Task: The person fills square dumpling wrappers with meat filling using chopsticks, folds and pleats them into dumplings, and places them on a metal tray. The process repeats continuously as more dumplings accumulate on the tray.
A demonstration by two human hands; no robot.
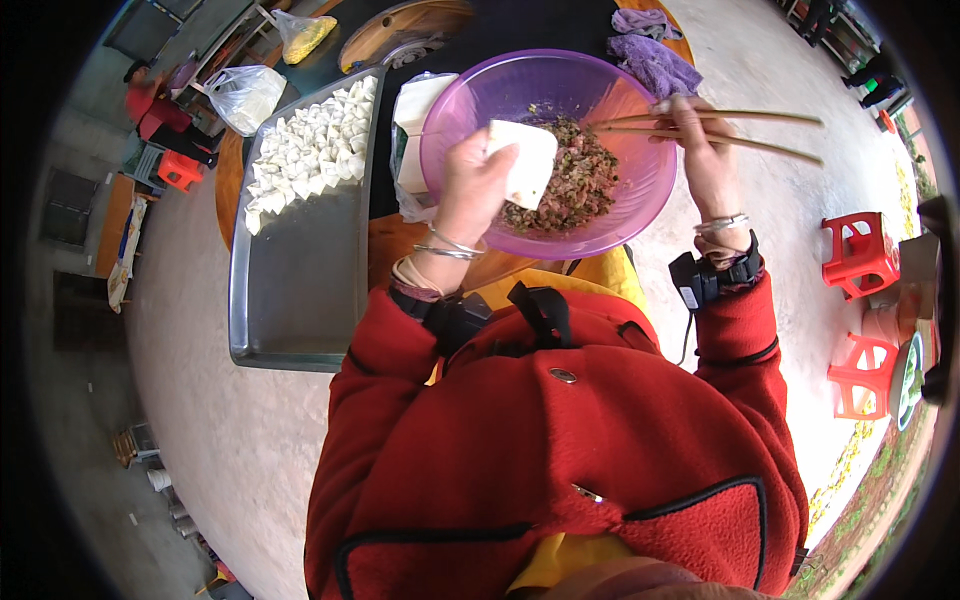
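My left hand point(478, 180) grips several square dough wrappers point(525, 161) above a purple plastic basin point(547, 247). Minced meat filling flecked with green point(589, 169) lies in the basin, partly hidden behind the wrappers. A pair of wooden chopsticks point(765, 115) is in my right hand point(701, 142), at the basin's right rim. The chopstick tips point left, over the filling; whether they touch it I cannot tell. To the left, folded dumplings point(319, 142) fill the far part of a metal tray point(300, 292). More wrappers point(420, 105) stand stacked in a plastic bag between tray and basin.
Purple cloths point(652, 64) lie behind the basin on the round table point(517, 22). Plastic bags point(246, 97) sit beyond the tray. Red plastic stools point(861, 255) stand on the floor at right. Another person point(161, 112) is at the far left.
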